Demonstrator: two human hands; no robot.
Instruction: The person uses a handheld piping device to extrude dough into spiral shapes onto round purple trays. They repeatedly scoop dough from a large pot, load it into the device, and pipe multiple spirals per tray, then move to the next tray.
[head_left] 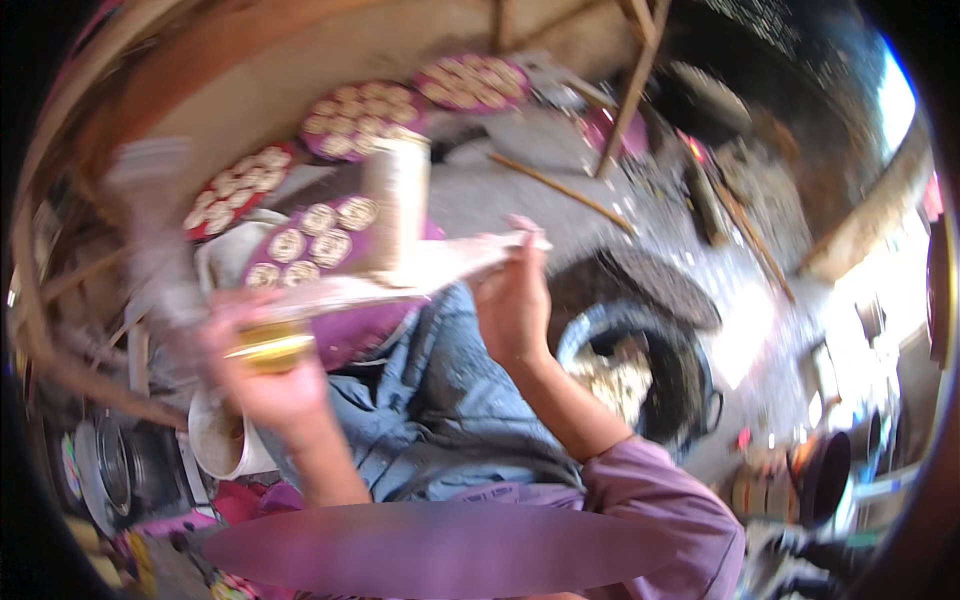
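A pale wooden press (400,200) with an upright cylinder and a long crossbar is held before me, smeared by motion; it looks like a hand press for dough. My left hand (265,370) is closed around the bar's left end, and a shiny gold-coloured band (270,346) shows against the palm. At the bar's other end my right hand (515,305) grips it, palm turned inward. Behind the press, a purple round tray (355,325) carries several coiled dough pieces (320,220).
More round trays of coils, one red (237,190) and two purple (365,118) (470,80), stand farther back. By my right forearm is a dark tub (690,400) with pale dough (620,385) inside. A white bucket (215,440) stands at left; a stick (565,195) lies on the floor.
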